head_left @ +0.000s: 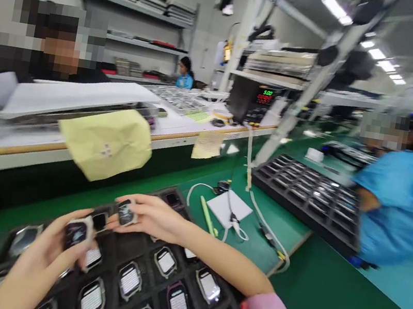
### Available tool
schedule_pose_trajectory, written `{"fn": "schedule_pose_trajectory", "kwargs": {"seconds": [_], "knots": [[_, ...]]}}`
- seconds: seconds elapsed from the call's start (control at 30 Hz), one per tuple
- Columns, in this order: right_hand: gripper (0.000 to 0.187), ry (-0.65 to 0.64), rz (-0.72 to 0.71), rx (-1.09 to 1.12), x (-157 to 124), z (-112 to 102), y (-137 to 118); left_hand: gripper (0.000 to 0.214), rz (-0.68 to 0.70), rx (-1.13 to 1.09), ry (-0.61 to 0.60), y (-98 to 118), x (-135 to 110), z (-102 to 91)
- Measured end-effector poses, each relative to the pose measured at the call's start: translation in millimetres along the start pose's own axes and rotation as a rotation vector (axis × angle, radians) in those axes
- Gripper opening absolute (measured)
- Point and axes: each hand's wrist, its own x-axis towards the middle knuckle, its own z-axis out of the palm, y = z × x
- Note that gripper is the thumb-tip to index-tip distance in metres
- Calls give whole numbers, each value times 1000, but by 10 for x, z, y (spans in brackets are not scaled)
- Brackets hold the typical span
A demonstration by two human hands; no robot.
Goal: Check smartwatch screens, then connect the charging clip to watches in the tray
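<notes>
My left hand (45, 252) is closed around a smartwatch case (75, 234) with a dark screen, held above the left part of a black compartment tray (126, 242). In my right hand (155, 217), fingers and thumb pinch another strapless watch case (125, 213) by its edges, over the tray's far side. Between the two hands a dark-screened watch case (99, 220) shows, partly covered by fingers; I cannot tell whether it is held. Several watch cases with lit white screens, such as a silver-rimmed one (130, 280) and a purple-rimmed one (178, 301), sit in the compartments.
A green pen (207, 216), white paper square (230, 208) and cables (270, 235) lie right of the tray. A second filled tray (302, 190) stands near a co-worker in blue (407, 197). Ahead, a raised shelf (177, 142) carries papers and a power supply (252, 101); yellow paper (108, 141) hangs from it.
</notes>
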Motion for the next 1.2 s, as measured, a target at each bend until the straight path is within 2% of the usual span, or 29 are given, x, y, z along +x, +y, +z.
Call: {"fn": "schedule_pose_trajectory", "kwargs": {"seconds": [0.07, 0.13, 0.27, 0.43, 0.8, 1.0, 1.13, 1.2], "knots": [[36, 79, 21, -16, 3, -3, 3, 56, -50, -175, -23, 150, -35, 73], [34, 100, 23, -45, 4, 9, -16, 49, -42, -328, -54, 228, -25, 112], [40, 62, -33, -115, 20, 66, -80, 45, 21, -446, -138, 206, 23, 97], [45, 14, -59, -187, 18, 116, -88, 44, 96, -457, -177, 136, 46, 60], [47, 94, -56, -267, -26, 174, -68, 42, 138, -416, -212, 91, 30, 55], [47, 108, -97, -395, -17, 143, -10, 40, 169, -408, -221, 94, 38, 73], [50, 52, -96, -443, -47, 135, -41, 42, 159, -404, -222, 92, 40, 79], [57, 18, -76, -474, -80, 152, -87, 41, 134, -453, -243, 88, 35, 83]]}}
